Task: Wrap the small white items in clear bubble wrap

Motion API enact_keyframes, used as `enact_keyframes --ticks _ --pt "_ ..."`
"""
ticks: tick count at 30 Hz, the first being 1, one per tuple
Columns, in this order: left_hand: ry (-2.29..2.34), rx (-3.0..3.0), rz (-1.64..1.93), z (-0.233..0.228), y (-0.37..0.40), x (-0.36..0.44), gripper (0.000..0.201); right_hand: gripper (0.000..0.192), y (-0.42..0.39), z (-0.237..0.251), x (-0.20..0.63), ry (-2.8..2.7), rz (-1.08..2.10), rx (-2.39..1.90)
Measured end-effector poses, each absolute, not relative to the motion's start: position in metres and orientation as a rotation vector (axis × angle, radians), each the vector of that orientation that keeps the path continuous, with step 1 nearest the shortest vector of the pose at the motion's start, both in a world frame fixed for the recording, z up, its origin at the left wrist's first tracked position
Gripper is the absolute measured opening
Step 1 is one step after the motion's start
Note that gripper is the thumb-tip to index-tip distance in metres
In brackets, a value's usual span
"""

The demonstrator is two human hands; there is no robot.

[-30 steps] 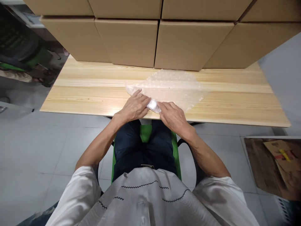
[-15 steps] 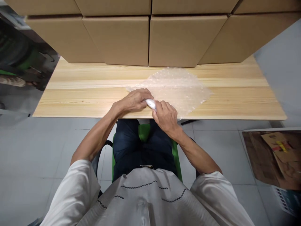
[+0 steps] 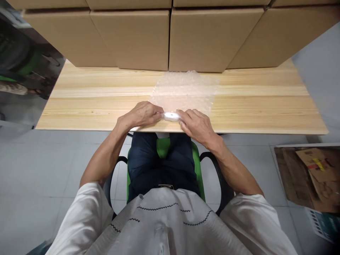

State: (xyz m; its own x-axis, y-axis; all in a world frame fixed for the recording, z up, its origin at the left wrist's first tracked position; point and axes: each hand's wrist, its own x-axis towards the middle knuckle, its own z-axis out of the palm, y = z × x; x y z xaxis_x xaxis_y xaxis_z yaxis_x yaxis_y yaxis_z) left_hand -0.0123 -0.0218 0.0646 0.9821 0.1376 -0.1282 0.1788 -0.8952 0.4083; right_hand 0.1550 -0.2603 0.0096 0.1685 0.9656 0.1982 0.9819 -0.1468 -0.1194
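A sheet of clear bubble wrap (image 3: 186, 90) lies flat on the light wooden table (image 3: 92, 102), reaching from the near edge toward the boxes. At its near end sits a small white rounded object (image 3: 171, 116), partly rolled into the wrap. My left hand (image 3: 142, 115) curls over the left end of that object and the wrap's edge. From the right, my right hand (image 3: 198, 124) presses its fingers on the other end. Both hands rest at the table's front edge.
A row of closed cardboard boxes (image 3: 148, 39) stands along the back of the table. A green chair (image 3: 163, 147) is under me. Flattened cardboard scraps (image 3: 310, 173) lie on the grey tiled floor at the right; dark clutter (image 3: 18, 63) sits at the far left.
The bubble wrap has been turned from a skewed position to lie square with the table. Both hands have kept hold of the white object at its near edge, and my right hand has shifted rightward.
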Motion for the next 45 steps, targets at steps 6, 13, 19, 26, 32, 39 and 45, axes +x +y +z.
enact_keyframes --ticks 6,13,19,26,32,39,45 --pt "0.130 2.584 -0.214 0.061 -0.011 0.003 0.037 0.034 -0.254 0.016 0.143 -1.734 0.047 -2.292" --pt "0.306 2.420 -0.129 0.054 0.009 -0.001 0.031 0.043 -0.258 0.015 0.159 -1.542 0.188 -2.339" --pt "0.378 2.410 -0.143 0.048 0.022 0.006 0.024 0.046 -0.255 0.016 0.164 -1.500 0.175 -2.501" --pt "0.485 2.953 0.273 0.029 0.006 -0.008 0.028 0.050 -0.255 0.011 0.168 -1.459 0.090 -2.525" --pt "-0.099 3.006 0.486 0.004 -0.050 0.000 0.040 0.049 -0.254 0.008 0.169 -1.469 0.052 -2.489" --pt "-0.086 2.960 0.385 -0.011 -0.050 0.014 0.046 0.045 -0.267 0.001 0.163 -1.657 -0.139 -2.316" --pt "-0.059 2.922 0.369 -0.003 -0.044 0.013 0.052 0.048 -0.275 -0.004 0.166 -1.695 -0.099 -2.266"
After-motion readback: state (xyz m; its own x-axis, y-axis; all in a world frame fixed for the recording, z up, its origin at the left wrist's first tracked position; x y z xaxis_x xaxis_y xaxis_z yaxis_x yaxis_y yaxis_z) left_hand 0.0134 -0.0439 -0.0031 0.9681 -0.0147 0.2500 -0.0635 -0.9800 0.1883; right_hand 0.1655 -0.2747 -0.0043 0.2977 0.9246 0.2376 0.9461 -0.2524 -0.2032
